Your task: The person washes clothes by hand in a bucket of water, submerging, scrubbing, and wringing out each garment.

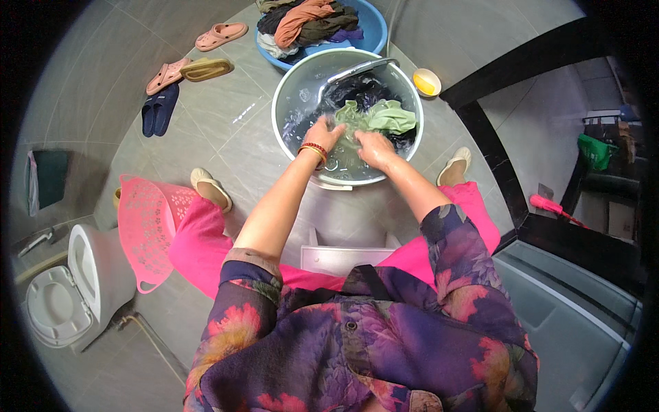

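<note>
A large pale bucket (278, 117) of water stands between my feet, with dark clothes (367, 91) soaking in it. Across them lies a wet light-green garment (391, 118), partly under the water and bunched up at its right end. My left hand (324, 134), with a red bracelet and a gold-coloured one at the wrist, is closed on the garment's left part at the water's surface. Beside it my right hand (375, 149) grips the same garment nearer the front. Some fingertips are hidden by cloth and water. The bucket's handle (360, 69) rests toward the back rim.
Behind the bucket is a blue basin (376, 27) piled with clothes. A small bowl (427, 82) with something yellow sits to its right. Slippers (162, 110) lie far left. A pink perforated basket (147, 226) and a toilet (103, 268) are at the left.
</note>
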A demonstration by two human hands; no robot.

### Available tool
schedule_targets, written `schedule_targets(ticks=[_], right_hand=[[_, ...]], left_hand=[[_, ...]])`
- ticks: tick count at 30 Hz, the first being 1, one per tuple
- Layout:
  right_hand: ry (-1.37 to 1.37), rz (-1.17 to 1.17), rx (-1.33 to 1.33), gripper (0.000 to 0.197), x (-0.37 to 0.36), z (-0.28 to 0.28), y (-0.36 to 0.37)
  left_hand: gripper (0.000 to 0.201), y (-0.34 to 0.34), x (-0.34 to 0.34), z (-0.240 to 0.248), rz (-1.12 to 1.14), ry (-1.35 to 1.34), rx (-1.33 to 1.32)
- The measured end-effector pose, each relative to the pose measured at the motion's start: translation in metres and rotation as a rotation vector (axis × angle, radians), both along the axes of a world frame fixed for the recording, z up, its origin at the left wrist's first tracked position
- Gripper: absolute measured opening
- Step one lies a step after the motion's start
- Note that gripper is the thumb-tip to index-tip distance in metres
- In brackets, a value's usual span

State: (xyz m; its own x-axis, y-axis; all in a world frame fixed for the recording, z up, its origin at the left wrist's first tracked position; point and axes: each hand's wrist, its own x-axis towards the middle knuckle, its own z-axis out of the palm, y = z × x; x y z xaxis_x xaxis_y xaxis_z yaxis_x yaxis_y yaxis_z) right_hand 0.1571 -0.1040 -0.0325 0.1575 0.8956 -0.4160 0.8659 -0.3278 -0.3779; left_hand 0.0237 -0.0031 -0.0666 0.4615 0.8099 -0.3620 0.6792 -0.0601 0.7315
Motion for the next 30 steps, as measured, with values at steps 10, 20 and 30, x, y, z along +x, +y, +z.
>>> schedule_targets(ticks=[10, 20, 30], right_hand=[[0.377, -0.170, 0.060, 0.032, 0.022, -0.021, -0.005], [0.139, -0.172, 0.082, 0.023, 0.044, 0.022, -0.014], [0.241, -0.464, 0.298, 0.045, 0.051, 0.024, -0.015]], left_hand=[[0.028, 0.000, 0.002, 0.030, -0.348, 0.515, 0.055], [0.022, 0.026, -0.027, 0.197, -0.061, -0.809, -0.434], [0.035, 0.040, -0.035, 0.143, -0.234, -0.306, -0.230]])
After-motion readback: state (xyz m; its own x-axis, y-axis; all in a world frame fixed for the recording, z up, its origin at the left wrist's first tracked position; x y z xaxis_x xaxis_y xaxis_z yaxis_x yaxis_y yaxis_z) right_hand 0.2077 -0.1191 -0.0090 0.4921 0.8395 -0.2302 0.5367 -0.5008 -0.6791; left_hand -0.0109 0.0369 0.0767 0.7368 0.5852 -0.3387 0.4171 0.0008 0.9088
